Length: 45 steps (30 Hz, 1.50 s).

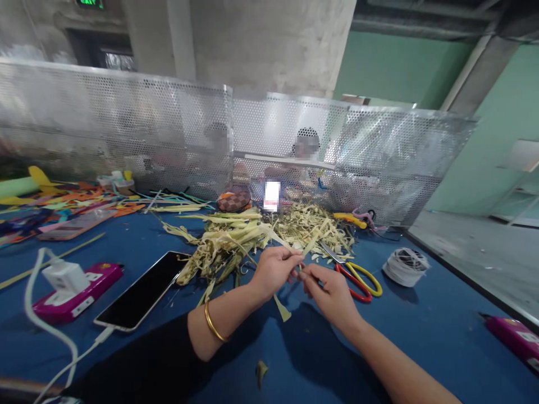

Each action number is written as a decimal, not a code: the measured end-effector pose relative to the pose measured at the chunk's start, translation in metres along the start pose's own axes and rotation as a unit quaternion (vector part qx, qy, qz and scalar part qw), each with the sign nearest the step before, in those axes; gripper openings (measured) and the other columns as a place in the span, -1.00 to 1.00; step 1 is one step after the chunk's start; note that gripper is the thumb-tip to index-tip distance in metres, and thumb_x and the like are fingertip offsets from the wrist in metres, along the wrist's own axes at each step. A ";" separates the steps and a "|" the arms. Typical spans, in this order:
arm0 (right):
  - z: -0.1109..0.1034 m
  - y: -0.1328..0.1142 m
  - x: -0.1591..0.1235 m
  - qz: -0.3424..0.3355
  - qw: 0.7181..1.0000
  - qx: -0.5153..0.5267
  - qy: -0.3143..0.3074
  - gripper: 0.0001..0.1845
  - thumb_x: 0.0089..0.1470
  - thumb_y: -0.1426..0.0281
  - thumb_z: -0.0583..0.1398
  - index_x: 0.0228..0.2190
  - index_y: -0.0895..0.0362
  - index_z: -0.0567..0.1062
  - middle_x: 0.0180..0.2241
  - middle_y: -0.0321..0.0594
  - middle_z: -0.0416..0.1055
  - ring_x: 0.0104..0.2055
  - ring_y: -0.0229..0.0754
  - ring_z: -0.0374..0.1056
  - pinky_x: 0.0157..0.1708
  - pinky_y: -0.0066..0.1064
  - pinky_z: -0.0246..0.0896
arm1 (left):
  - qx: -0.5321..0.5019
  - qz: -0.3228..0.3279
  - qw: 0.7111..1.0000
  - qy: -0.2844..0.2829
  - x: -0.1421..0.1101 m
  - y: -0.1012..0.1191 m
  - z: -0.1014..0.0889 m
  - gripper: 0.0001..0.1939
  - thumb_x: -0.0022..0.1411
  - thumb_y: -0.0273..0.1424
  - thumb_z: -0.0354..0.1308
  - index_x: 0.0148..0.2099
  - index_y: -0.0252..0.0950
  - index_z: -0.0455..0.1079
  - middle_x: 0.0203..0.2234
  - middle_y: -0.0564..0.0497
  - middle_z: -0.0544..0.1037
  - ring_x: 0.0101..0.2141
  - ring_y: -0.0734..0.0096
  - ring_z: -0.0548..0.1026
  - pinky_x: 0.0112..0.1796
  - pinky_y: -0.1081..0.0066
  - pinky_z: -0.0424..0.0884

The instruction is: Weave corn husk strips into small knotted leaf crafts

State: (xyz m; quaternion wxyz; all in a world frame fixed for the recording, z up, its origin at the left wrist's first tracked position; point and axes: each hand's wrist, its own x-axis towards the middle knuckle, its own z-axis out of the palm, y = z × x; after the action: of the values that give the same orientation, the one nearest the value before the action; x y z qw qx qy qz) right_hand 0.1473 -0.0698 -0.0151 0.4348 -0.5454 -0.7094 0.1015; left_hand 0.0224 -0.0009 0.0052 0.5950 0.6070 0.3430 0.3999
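Note:
My left hand (274, 270) and my right hand (328, 292) meet over the blue table (421, 336), both pinched on a pale yellow-green leaf strip (281, 306) whose lower end hangs below the left hand. A gold bangle (213, 324) circles my left wrist. Just behind the hands lies a pile of split leaf strips (236, 238). Scissors with red and yellow handles (357, 276) rest right of my right hand.
A dark phone (143, 290) on a white cable lies left, beside a pink power strip (76, 292). A spool of white thread (405, 266) sits right. A perforated metal screen (295, 146) backs the table; people sit behind it. Coloured strips (63, 205) lie far left.

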 end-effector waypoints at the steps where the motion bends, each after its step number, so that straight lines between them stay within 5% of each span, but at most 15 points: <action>1: 0.001 0.000 0.000 0.014 1.000 0.016 0.003 -0.68 0.13 0.33 0.03 -0.63 0.11 0.29 -0.66 -0.34 0.26 -0.58 -0.30 0.19 -0.54 -0.49 0.05 | -0.005 -0.007 1.000 -0.002 0.000 0.001 -0.001 -0.91 0.05 -0.46 0.18 -0.41 -0.40 0.47 -0.69 0.09 0.43 -0.70 0.62 0.29 -0.69 0.59 0.16; 8: -0.002 -0.001 0.004 0.063 0.994 0.086 0.020 -0.64 0.09 0.20 0.09 -0.62 0.12 0.36 -0.62 -0.29 0.31 -0.51 -0.24 0.23 -0.46 -0.44 0.13 | -0.103 -0.087 0.991 0.007 0.000 0.004 -0.004 -0.86 -0.09 -0.45 0.30 -0.40 -0.40 0.48 -0.59 0.02 0.50 -0.70 0.69 0.21 -0.69 0.60 0.04; 11: -0.005 0.002 0.009 0.147 0.965 0.200 0.085 -0.62 -0.01 0.08 0.17 -0.58 0.13 0.41 -0.60 -0.27 0.34 -0.51 -0.23 0.24 -0.45 -0.41 0.19 | -0.068 -0.088 0.994 -0.022 -0.002 0.005 -0.004 -0.83 -0.10 -0.40 0.32 -0.42 -0.39 0.49 -0.60 0.01 0.50 -0.67 0.65 0.25 -0.67 0.59 0.08; 16: -0.006 0.009 0.013 0.211 0.920 0.311 0.109 -0.66 -0.14 0.11 0.28 -0.58 0.14 0.42 -0.59 -0.31 0.34 -0.51 -0.24 0.23 -0.39 -0.37 0.18 | -0.011 -0.085 0.990 -0.109 -0.008 0.005 -0.002 -0.77 -0.07 -0.28 0.29 -0.44 -0.38 0.48 -0.51 -0.01 0.50 -0.59 0.59 0.32 -0.64 0.56 0.18; 23: -0.001 0.014 0.012 0.183 0.942 0.218 0.175 -0.60 -0.12 0.16 0.24 -0.75 0.11 0.28 -0.72 -0.38 0.21 -0.58 -0.29 0.10 -0.49 -0.41 0.03 | 0.044 -0.070 0.988 -0.129 -0.013 0.009 0.001 -0.76 0.00 -0.30 0.22 -0.59 -0.36 0.44 -0.71 0.08 0.37 -0.67 0.62 0.19 -0.65 0.55 0.06; 29: -0.009 0.019 0.013 0.177 0.966 0.124 0.138 -0.55 -0.03 0.08 0.16 -0.73 0.11 0.31 -0.74 -0.37 0.17 -0.61 -0.28 0.09 -0.53 -0.41 -0.02 | 0.065 -0.071 0.989 -0.111 -0.014 0.011 0.003 -0.81 -0.06 -0.36 0.23 -0.61 -0.37 0.46 -0.68 0.00 0.45 -0.69 0.62 0.19 -0.67 0.55 0.03; 34: -0.027 0.014 0.014 0.056 0.967 -0.033 0.245 -0.69 0.01 0.15 0.16 -0.56 0.11 0.46 -0.55 -0.27 0.34 -0.43 -0.18 0.24 -0.38 -0.37 0.11 | 0.094 -0.075 0.984 -0.130 -0.014 0.009 0.001 -0.83 -0.07 -0.34 0.23 -0.56 -0.36 0.50 -0.64 -0.02 0.49 -0.71 0.61 0.21 -0.69 0.54 0.04; 37: -0.024 0.010 0.015 0.020 0.985 0.017 0.170 -0.79 -0.05 0.21 0.21 -0.45 0.09 0.52 -0.36 -0.18 0.43 -0.24 -0.09 0.31 -0.22 -0.29 0.17 | 0.111 -0.075 0.980 -0.147 -0.014 0.006 0.001 -0.81 -0.08 -0.33 0.23 -0.57 -0.36 0.50 -0.65 -0.02 0.49 -0.71 0.61 0.21 -0.70 0.55 0.06; 40: -0.017 0.006 0.015 0.079 0.985 0.136 0.068 -0.75 -0.07 0.21 0.21 -0.60 0.12 0.48 -0.50 -0.23 0.41 -0.38 -0.16 0.31 -0.34 -0.35 0.20 | 0.100 -0.087 0.977 -0.170 -0.013 0.005 0.000 -0.82 -0.11 -0.32 0.25 -0.55 -0.36 0.50 -0.60 -0.03 0.51 -0.68 0.60 0.26 -0.69 0.56 0.11; 45: -0.015 0.005 0.015 0.202 0.935 0.280 0.082 -0.67 -0.18 0.12 0.28 -0.62 0.15 0.48 -0.61 -0.29 0.35 -0.54 -0.25 0.24 -0.53 -0.40 0.17 | 0.035 -0.104 0.973 -0.205 -0.011 0.008 -0.003 -0.58 -0.04 -0.07 0.21 -0.47 -0.39 0.50 -0.49 -0.12 0.55 -0.57 0.51 0.39 -0.62 0.55 0.24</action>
State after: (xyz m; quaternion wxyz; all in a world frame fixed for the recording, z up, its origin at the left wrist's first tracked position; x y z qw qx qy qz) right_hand 0.1613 -0.0605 -0.0014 0.5968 -0.5395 -0.4891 0.3370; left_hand 0.0142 -0.0102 0.0121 0.6690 0.6579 0.2887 0.1905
